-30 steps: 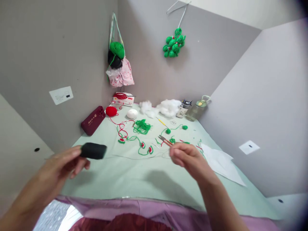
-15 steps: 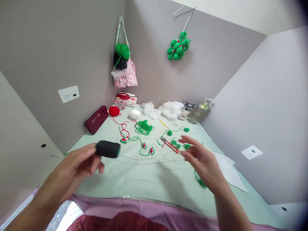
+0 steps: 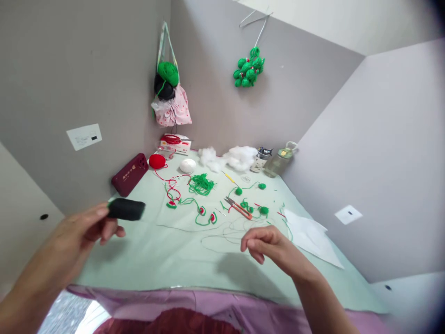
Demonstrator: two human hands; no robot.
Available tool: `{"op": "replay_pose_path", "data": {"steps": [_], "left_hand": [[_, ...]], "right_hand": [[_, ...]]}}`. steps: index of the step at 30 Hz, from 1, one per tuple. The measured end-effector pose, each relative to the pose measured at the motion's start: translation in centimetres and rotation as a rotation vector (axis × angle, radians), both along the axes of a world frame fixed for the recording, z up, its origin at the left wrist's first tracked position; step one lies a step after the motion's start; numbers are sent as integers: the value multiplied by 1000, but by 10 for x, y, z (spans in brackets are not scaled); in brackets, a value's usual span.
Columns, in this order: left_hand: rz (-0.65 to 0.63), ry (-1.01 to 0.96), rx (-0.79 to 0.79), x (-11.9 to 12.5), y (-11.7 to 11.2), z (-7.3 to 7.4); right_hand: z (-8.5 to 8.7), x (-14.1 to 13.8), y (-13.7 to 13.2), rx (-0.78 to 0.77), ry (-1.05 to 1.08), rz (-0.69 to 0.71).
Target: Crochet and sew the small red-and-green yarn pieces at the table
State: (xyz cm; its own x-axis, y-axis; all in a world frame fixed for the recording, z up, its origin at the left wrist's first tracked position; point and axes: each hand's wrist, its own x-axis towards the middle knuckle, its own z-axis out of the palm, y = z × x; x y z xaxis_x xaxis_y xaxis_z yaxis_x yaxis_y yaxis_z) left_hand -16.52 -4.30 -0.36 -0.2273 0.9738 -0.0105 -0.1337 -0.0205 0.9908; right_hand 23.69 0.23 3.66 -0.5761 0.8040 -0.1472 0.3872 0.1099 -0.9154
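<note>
In my left hand (image 3: 83, 229) is a spool of black thread (image 3: 125, 209), gripped by one end above the left of the table. My right hand (image 3: 266, 243) is over the front right, its fingers curled and thumb drawn in; what lies between the fingertips, if anything, is too small to make out. Loose thin dark thread (image 3: 205, 241) loops across the cloth beside it. Beyond that hand lie orange thread snips (image 3: 239, 208) and a small green yarn ball (image 3: 263, 210). Small red-and-green crocheted pieces (image 3: 202, 211) lie in the middle on green yarn.
A maroon phone (image 3: 130, 175) leans on the left wall. Farther back are a red yarn ball (image 3: 157, 161), tangled green yarn (image 3: 202, 184), white stuffing (image 3: 239, 158), a yellow-handled crochet hook (image 3: 229, 177) and a bottle (image 3: 277, 162). White sheets (image 3: 313, 236) lie at right.
My left hand has carried the black spool leftward. My right hand has moved down and left, its fingers going from spread to curled. The view has shifted slightly.
</note>
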Motion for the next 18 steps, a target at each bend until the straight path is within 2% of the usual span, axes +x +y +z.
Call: {"op": "replay_pose_path", "data": {"steps": [1, 3, 5, 7, 13, 18], "left_hand": [[47, -84, -14, -3, 0, -1], [98, -237, -34, -4, 2, 0], [89, -304, -47, 3, 7, 3], [32, -299, -41, 14, 13, 10], [-164, -267, 68, 47, 34, 37], [-295, -203, 131, 57, 47, 45]], "right_hand": [[1, 10, -1, 26, -126, 9], [2, 22, 3, 185, -387, -69], [2, 23, 14, 407, -619, -223], [-1, 16, 33, 549, -797, -292], [-29, -20, 86, 732, -1203, -144], [-52, -20, 102, 765, -1239, -107]]}}
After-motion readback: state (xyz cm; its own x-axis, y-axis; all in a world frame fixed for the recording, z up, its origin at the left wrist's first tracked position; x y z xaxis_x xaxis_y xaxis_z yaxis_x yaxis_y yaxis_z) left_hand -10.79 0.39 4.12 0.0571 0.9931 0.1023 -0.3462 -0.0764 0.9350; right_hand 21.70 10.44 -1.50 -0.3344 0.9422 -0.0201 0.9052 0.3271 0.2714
